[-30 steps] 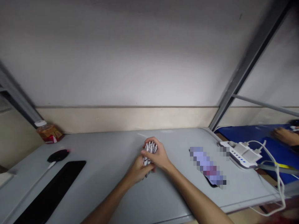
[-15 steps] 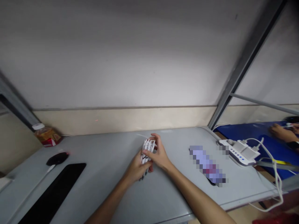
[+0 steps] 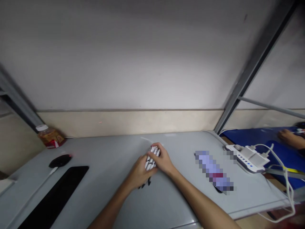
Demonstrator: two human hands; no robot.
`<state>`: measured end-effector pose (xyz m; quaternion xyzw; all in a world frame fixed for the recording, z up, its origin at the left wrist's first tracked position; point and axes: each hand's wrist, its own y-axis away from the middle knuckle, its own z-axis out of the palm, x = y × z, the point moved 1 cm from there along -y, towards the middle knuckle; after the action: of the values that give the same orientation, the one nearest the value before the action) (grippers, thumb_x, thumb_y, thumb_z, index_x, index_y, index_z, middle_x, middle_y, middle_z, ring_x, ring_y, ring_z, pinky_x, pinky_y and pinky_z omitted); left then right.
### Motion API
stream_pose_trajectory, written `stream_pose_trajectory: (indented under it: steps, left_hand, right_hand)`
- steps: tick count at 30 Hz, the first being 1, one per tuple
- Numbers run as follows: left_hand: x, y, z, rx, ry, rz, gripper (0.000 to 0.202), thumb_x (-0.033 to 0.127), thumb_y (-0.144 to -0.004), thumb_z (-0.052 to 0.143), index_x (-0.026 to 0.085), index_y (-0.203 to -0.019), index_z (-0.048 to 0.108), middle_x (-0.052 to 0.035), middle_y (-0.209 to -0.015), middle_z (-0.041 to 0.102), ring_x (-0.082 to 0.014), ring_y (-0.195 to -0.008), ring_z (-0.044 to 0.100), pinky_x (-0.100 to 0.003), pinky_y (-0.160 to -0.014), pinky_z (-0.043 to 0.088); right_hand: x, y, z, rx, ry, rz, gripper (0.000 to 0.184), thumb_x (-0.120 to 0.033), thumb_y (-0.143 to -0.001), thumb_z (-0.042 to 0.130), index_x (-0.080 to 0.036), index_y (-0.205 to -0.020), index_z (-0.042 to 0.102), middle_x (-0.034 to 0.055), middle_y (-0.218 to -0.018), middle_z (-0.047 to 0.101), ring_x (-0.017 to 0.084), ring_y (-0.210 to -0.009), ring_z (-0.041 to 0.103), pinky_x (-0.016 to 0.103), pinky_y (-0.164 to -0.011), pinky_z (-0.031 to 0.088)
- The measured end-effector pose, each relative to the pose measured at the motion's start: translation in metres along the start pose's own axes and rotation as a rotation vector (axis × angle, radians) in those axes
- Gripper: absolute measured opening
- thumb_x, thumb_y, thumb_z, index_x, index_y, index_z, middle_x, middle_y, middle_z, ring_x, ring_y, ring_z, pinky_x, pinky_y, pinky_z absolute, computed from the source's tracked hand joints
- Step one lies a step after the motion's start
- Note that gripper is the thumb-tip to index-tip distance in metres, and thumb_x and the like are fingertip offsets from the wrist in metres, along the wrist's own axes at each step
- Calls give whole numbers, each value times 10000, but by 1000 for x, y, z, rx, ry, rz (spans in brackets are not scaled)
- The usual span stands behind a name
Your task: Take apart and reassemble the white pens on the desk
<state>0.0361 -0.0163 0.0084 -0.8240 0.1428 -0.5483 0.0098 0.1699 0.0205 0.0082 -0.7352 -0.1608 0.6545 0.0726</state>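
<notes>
White pens (image 3: pixel 150 163), bundled, slant at the lower centre of the frame, the left hand (image 3: pixel 139 173) wrapped around them, the right hand (image 3: pixel 164 160) clasping their upper end. Uneven pressure could let some slip. At left are a bottle (image 3: pixel 51 137), black slab (image 3: pixel 56 195) and mouse (image 3: pixel 60 161); at right, a smartphone (image 3: pixel 212 170) and power strip (image 3: pixel 245 160), none obstructing.

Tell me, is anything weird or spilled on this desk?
Blocky squares cover most of the phone-like slab near the power strip, which looks odd because they hide its face. I see no spill; the left hand and right hand hold white pens bunched together.
</notes>
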Motion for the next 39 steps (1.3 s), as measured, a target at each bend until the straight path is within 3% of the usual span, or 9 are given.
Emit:
stream_pose_trajectory:
  steps: [5, 9, 12, 15, 21, 24, 27, 31, 39]
  left_hand:
    - [-9, 2, -3, 25, -184, -2, 358, 411, -745, 668, 198, -1029, 624, -69, -936, 632, -221, -897, 578, -332, -808, 465]
    - [-5, 2, -15, -146, -325, 108, 407, 498, -788, 612, 213, -1080, 604, -55, -1027, 611, -229, -994, 521, -368, -895, 422]
    - [-1, 2, -23, -218, -475, 150, 389, 563, -813, 555, 207, -950, 629, -46, -1007, 613, -236, -997, 498, -398, -922, 382]
    - [-2, 1, -25, -180, -604, 155, 421, 608, -813, 523, 202, -870, 617, -43, -983, 610, -249, -998, 485, -406, -893, 363]
    - [-11, -1, -18, -50, -783, 208, 497, 669, -777, 518, 191, -899, 572, -45, -951, 571, -248, -957, 472, -370, -814, 340]
    - [-15, -2, -16, -4, -835, 197, 514, 671, -778, 515, 188, -947, 557, -56, -985, 556, -257, -972, 468, -364, -795, 339]
    - [-20, -3, -15, 21, -844, 175, 518, 658, -783, 521, 190, -1003, 546, -63, -1017, 554, -262, -987, 468, -369, -797, 342]
    - [-25, -4, -14, 39, -798, 179, 532, 639, -774, 551, 204, -1079, 533, -60, -1061, 547, -259, -1006, 470, -374, -810, 352]
    - [-20, -5, -16, 36, -742, 191, 327, 464, -887, 477, 268, -1140, 544, -57, -1181, 507, -256, -1104, 461, -398, -871, 375]
  right_hand:
    - [4, -2, 1, -15, -61, 41, 227, -333, -747, 634, -198, -903, 539, -41, -715, 531, 131, -662, 500, 248, -646, 436]
    - [7, -3, 0, -47, -103, 57, 181, -273, -725, 627, -190, -870, 559, -41, -729, 546, 125, -674, 512, 233, -652, 433]
    - [11, -4, -1, -116, -97, 95, 160, -260, -728, 613, -183, -866, 586, -39, -749, 570, 122, -690, 531, 224, -659, 433]
    - [14, -6, -3, -222, 20, 124, 137, -255, -750, 588, -165, -844, 631, -25, -761, 610, 124, -702, 547, 226, -673, 428]
    - [9, -5, -8, -249, 370, 65, 218, -327, -839, 541, -147, -785, 651, -8, -694, 626, 115, -635, 527, 219, -620, 387]
    - [8, -2, -8, -239, 457, 28, 283, -409, -851, 562, -153, -936, 648, 10, -714, 634, 128, -636, 542, 232, -628, 393]
    - [10, 0, -9, -174, 528, -18, 455, -436, -813, 624, -153, -1165, 567, 60, -872, 643, 170, -763, 576, 262, -700, 421]
    - [12, 0, -11, -157, 568, -11, 482, -379, -790, 658, -177, -1209, 532, 95, -1036, 577, 195, -902, 572, 299, -805, 434]
    - [11, -8, -26, -167, 589, 23, 377, -214, -761, 660, -182, -1129, 582, 70, -1020, 549, 163, -834, 545, 297, -811, 429]
